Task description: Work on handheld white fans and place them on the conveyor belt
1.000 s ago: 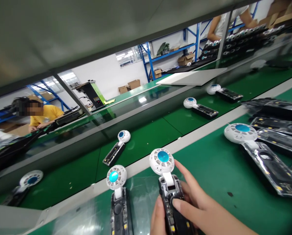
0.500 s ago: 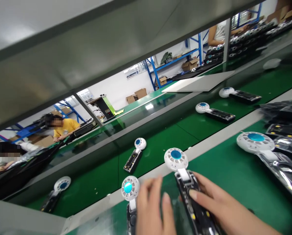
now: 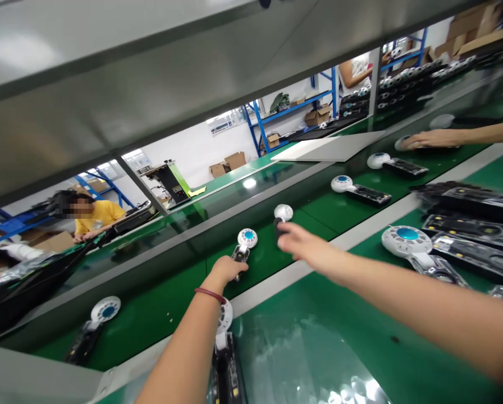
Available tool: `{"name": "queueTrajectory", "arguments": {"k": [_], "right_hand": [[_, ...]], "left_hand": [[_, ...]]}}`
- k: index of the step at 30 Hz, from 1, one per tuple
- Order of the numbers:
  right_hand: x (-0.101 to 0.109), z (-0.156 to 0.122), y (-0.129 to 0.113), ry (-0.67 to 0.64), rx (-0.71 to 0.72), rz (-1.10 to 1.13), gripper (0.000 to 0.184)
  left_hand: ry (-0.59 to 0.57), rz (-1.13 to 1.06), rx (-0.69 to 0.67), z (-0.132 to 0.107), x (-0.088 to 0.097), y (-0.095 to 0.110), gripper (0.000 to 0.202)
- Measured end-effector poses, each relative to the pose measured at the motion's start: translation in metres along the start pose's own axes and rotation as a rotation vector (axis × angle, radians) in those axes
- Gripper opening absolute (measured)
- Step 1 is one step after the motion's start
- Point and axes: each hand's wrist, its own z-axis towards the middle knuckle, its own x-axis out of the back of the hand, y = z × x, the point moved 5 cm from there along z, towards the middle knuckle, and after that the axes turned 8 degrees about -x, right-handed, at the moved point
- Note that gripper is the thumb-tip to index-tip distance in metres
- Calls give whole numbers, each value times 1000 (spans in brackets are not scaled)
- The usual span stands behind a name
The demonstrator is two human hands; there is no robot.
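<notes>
Both my arms reach out over the green conveyor belt. My right hand is closed on the black handle of a small hand-held fan, whose white head points away from me and sits low over the belt. My left hand, with a red band at the wrist, is curled on the black handle of another fan with a blue centre, which lies on the belt. A third fan lies on the near bench under my left forearm.
More fans lie along the belt at the left and right. Bagged fans are piled on the bench at right. A co-worker's hand rests on the belt far right. A person in yellow sits opposite.
Both hands left the near bench and stretched out to the belt. The right hand carried its fan there; the left went to the fan lying on the belt. A co-worker's arm appeared at right.
</notes>
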Motion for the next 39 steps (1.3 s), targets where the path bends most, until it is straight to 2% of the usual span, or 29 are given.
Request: {"name": "queueTrajectory", "arguments": {"k": [2, 4, 5, 8, 10, 11, 14, 17, 20, 23, 25, 27, 30, 33, 39], "right_hand": [[-28, -41, 22, -192, 55, -149, 16], [-53, -76, 49, -332, 131, -304, 19], [-66, -91, 62, -422, 236, -537, 22], [-82, -105, 90, -356, 444, -933, 24], [-84, -102, 94, -310, 455, -949, 22], [-85, -101, 94, -331, 429, -927, 21], [-81, -103, 88, -372, 344, -843, 23], [-73, -111, 79, -401, 352, -738, 22], [-62, -112, 71, -454, 283, -529, 21], [-46, -100, 56, -338, 144, -305, 16], [-41, -91, 42, -253, 102, -237, 14], [-43, -84, 31, -198, 93, -242, 15], [-51, -78, 23, -148, 135, -325, 17], [-57, -77, 22, -127, 237, -413, 20], [-58, -78, 22, -118, 348, -507, 21]], "left_hand": [[-7, -241, -51, -24, -13, 15, 23], [-17, -519, -119, -58, -28, 30, 24], [-3, -649, -144, -77, -35, 35, 25], [56, -942, -120, -130, -58, 33, 30], [104, -1170, -24, -153, -75, 20, 25], [141, -1279, 33, -160, -83, 11, 23], [290, -1456, 143, -169, -99, -16, 19], [394, -1478, 117, -166, -109, -34, 20], [391, -1458, 52, -160, -118, -42, 30], [382, -1263, -32, -157, -121, -45, 45], [398, -1088, -51, -158, -120, -46, 58], [396, -922, -43, -161, -120, -45, 71], [453, -738, -56, -166, -118, -40, 76], [542, -754, -81, -170, -115, -37, 73], [542, -743, -102, -169, -117, -35, 71]]}}
